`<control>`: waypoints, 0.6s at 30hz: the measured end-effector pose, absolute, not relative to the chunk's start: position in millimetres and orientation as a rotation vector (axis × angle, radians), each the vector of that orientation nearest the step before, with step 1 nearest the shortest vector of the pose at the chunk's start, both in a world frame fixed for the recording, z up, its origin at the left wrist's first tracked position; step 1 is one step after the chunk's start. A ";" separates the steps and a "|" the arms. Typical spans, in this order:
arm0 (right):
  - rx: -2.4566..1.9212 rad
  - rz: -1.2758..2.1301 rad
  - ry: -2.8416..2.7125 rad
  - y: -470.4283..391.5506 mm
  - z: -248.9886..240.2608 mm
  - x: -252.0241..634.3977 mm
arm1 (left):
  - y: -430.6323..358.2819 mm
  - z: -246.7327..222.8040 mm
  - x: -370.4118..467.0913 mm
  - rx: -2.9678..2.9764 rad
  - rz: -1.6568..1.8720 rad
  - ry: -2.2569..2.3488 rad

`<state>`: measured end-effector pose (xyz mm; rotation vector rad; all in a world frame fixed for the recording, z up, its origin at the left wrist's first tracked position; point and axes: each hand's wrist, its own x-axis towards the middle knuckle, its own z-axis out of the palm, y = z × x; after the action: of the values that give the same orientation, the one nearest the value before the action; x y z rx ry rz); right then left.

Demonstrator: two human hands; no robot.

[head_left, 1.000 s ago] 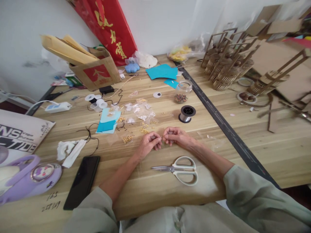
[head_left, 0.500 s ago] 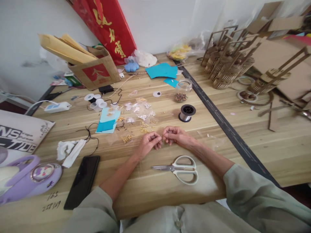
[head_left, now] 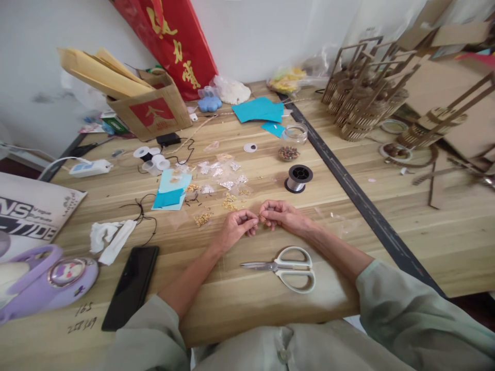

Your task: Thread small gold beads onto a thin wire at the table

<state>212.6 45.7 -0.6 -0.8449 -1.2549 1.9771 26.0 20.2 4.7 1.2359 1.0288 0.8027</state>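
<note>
Above the front part of the wooden table, my left hand point(head_left: 240, 225) and my right hand point(head_left: 282, 215) meet, fingertips almost touching. Both are closed in a pinch. Between the right fingertips shows a small reddish-brown beaded piece point(head_left: 262, 218), too small to make out fully. Whatever the left fingers pinch is hidden, perhaps too thin to see. White-handled scissors point(head_left: 284, 267) lie just below the hands, blades toward the left. Behind the right hand stands a spool of clear line point(head_left: 297, 180). Gold beads point(head_left: 202, 219) lie in small heaps left of and behind the left hand.
A black phone point(head_left: 131, 288) and a purple case point(head_left: 50, 281) lie at left. Small plastic bags point(head_left: 224, 172), blue cards point(head_left: 170, 193), a heap of coloured beads point(head_left: 288, 153) and a glass jar point(head_left: 295, 133) lie farther back. A black strip point(head_left: 348, 185) crosses the right side, before wooden baskets point(head_left: 363, 111).
The hands stay in nearly the same place, with only a slight shift of the fingers. The whole view has moved very slightly.
</note>
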 end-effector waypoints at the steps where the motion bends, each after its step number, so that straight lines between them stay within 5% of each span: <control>1: -0.843 1.976 -1.258 45.7 -0.7 212.8 | 20.2 4.8 26.0 1.235 0.799 1.032; 18: -0.769 1.991 -1.339 47.0 -2.6 215.5 | 20.2 6.0 25.4 1.237 0.796 1.032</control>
<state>215.5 47.0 -2.6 -0.7690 -1.3386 1.9915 25.4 20.2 6.0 1.2367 1.0320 0.7963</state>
